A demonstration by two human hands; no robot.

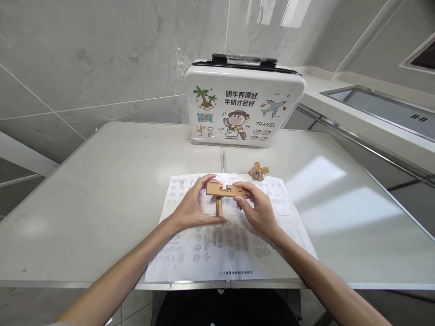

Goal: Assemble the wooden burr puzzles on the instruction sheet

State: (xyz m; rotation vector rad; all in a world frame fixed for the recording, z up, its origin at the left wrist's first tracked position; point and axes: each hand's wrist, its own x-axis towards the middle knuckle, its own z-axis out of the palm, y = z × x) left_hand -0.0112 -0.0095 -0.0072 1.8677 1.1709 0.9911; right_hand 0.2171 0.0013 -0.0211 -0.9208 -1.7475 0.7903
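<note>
Over a printed sheet (190,262), both hands hold pieces of a wooden puzzle. A flat notched wooden block (215,189) lies crosswise, its cut-out facing up and away from me. Below it stands a short wooden peg-like piece (219,208); whether the two are joined I cannot tell. My left hand (190,206) is closed around the pair, fingers at the block's left end and thumb under the peg. My right hand (260,208) pinches the block's right end between thumb and fingers. Beyond the right hand, a cross-shaped wooden puzzle (259,171) rests at the sheet's top edge.
A white case (246,108) with cartoon prints and a black handle, wrapped in clear plastic, stands at the table's back. The pale folding table (84,194) has a seam down its middle. A grey wall rises behind it.
</note>
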